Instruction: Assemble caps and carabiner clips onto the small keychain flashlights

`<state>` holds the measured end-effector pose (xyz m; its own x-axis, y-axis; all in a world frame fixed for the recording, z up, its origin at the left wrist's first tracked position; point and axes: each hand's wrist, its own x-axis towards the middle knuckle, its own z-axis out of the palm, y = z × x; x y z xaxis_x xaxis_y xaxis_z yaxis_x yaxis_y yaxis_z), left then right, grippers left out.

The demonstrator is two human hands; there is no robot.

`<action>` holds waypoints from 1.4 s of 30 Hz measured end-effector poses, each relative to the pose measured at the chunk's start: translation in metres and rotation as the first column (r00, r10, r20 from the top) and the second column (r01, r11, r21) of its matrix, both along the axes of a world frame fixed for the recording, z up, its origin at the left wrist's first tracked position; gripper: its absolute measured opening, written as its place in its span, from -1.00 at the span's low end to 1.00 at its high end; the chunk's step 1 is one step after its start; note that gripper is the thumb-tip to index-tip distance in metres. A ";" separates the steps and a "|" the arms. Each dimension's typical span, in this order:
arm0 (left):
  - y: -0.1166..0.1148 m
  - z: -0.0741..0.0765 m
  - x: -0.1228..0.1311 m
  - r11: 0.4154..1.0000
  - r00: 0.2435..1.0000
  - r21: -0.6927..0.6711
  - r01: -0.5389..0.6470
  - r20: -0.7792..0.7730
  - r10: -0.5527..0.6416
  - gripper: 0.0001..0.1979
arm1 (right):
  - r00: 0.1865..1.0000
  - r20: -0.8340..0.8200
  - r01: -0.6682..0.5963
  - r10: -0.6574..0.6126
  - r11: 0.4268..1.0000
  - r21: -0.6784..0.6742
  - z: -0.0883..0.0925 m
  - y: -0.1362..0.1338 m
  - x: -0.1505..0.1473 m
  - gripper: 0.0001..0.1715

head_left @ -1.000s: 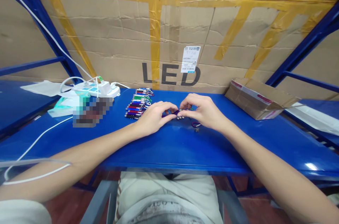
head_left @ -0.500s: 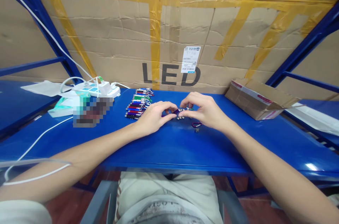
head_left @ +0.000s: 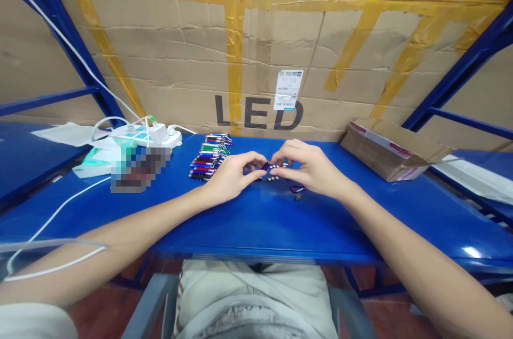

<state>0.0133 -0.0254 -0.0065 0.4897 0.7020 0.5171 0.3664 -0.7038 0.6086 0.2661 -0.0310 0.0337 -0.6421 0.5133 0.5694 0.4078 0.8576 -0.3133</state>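
Observation:
Between thumb and fingers, my left hand [head_left: 232, 176] pinches a short purple flashlight tube [head_left: 265, 166], tilted just above the table. My right hand [head_left: 310, 168] faces it from the right, thumb and forefinger drawn together close to the tube's end; whatever sits in that pinch is too small to make out. Small silver button cells [head_left: 273, 178] lie on the blue table below the fingertips. Nearer to me, under the right hand, rest a purple carabiner [head_left: 297, 189] and a tiny metal piece [head_left: 297, 197].
Several coloured mini flashlights [head_left: 206, 160] with clips lie in a column left of my hands. An open cardboard box [head_left: 385, 149] stands at the right. On the left are a white power strip [head_left: 172, 137], cables and a blurred-out item [head_left: 140, 169]. A large carton [head_left: 180, 61] walls off the back.
The purple tube has tilted more upright in my left fingers, and my right fingertips have shifted slightly left. More of the silver cells shows beneath. Everything else stays put.

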 end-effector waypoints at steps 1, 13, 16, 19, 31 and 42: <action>0.000 0.000 0.000 1.000 1.000 0.003 0.001 -0.001 -0.001 -0.82 | 1.000 -0.013 0.001 -0.001 1.000 -0.002 0.000 0.000 0.000 -0.87; -0.001 0.002 -0.001 0.999 1.000 0.033 -0.001 -0.014 0.001 -0.84 | 1.000 0.018 -0.006 0.006 1.000 -0.006 -0.002 0.001 0.000 -0.86; -0.001 0.002 -0.001 0.999 1.000 0.044 -0.001 -0.021 0.001 -0.83 | 1.000 0.021 -0.004 0.004 1.000 -0.003 -0.003 0.001 0.000 -0.87; -0.001 0.002 -0.001 0.998 0.999 0.057 0.001 -0.032 0.001 -0.82 | 0.999 0.035 0.004 -0.003 1.000 -0.020 -0.003 0.001 0.000 -0.84; 0.003 0.000 -0.003 0.999 0.999 0.037 -0.008 -0.044 0.010 -0.79 | 0.979 0.205 0.068 0.003 0.938 -0.340 0.014 0.005 0.023 -0.72; 0.004 0.000 -0.003 1.000 1.000 -0.002 -0.020 -0.013 0.020 -0.77 | 0.865 0.468 0.107 0.178 0.848 -0.519 0.013 0.008 0.036 -0.84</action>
<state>0.0100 -0.0217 -0.0066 0.4820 0.7129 0.5093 0.3879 -0.6948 0.6056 0.3019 -0.0234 0.0469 -0.7795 0.6055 -0.1606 0.5980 0.6431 -0.4784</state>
